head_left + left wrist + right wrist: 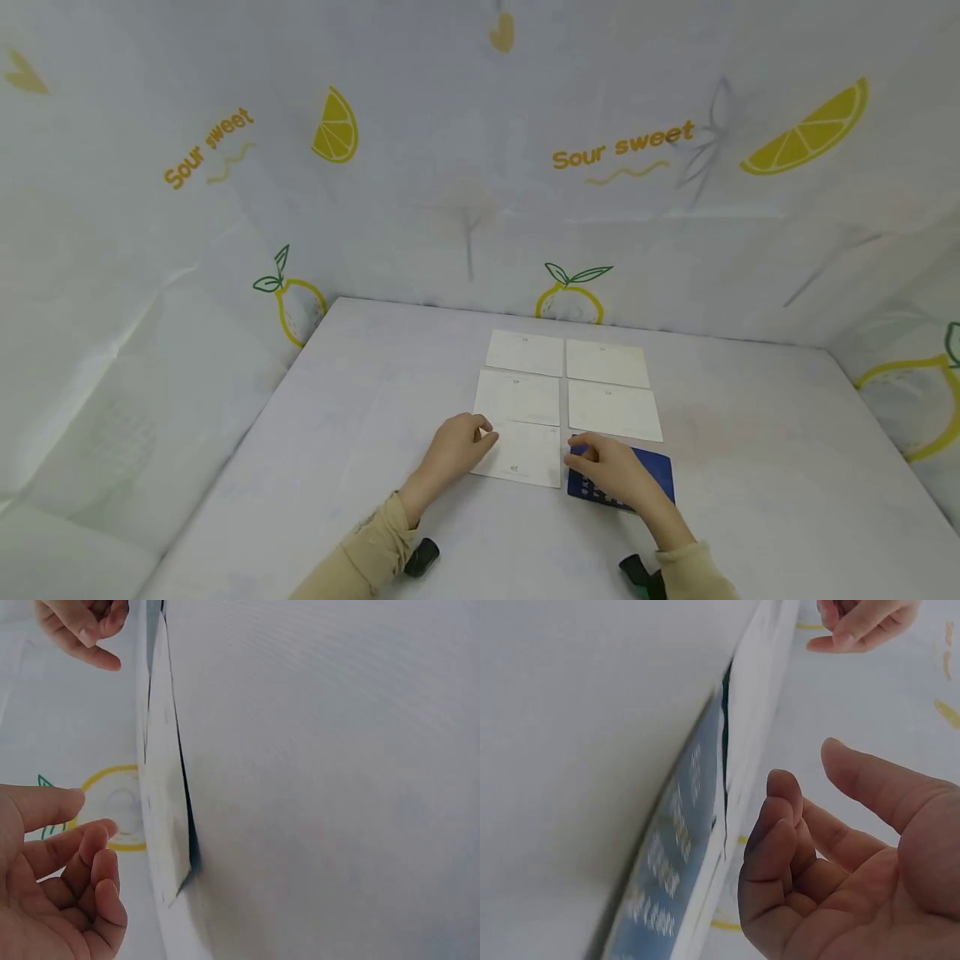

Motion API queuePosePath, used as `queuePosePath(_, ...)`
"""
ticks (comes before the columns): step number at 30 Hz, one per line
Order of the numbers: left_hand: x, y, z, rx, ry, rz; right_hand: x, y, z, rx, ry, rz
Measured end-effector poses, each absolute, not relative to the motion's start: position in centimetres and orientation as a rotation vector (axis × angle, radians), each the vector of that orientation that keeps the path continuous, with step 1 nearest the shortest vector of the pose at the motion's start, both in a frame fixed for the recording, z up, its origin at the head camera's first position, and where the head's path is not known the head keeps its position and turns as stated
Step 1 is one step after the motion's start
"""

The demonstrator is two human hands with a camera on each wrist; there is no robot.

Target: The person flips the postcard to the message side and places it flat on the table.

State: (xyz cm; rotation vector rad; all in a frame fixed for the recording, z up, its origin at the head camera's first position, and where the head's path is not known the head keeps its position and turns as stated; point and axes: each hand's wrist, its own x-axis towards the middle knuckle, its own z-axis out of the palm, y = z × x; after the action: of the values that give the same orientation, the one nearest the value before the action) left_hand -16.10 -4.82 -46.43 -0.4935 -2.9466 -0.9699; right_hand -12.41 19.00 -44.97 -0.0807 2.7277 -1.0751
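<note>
My left hand (459, 444) hovers over the left edge of the nearest white card (528, 458), its fingers loosely bent with nothing between them. In the left wrist view, a gap shows between its thumb and forefinger (67, 847). Above a blue card (657, 468) with rows of white characters is my right hand (613, 471). Its fingers (780, 847) are loosely curled and hold nothing in the right wrist view. The right hand hides part of the blue card. The blue card lies flat beside the nearest white card, at the near right of the group.
Farther back lie more white cards in two columns: two on the left (517, 397) (524, 352) and two on the right (613, 410) (606, 363). The white tabletop (360, 400) meets a lemon-printed backdrop (420, 167). Black pieces (422, 557) show beside the sleeves.
</note>
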Motion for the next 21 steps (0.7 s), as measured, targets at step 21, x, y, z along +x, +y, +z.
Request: queuePosePath(21,-13.1,3.3,-46.4,-0.602,-3.132,-1.621,-9.7,27.0,-43.3,0.234,2.734,-0.855)
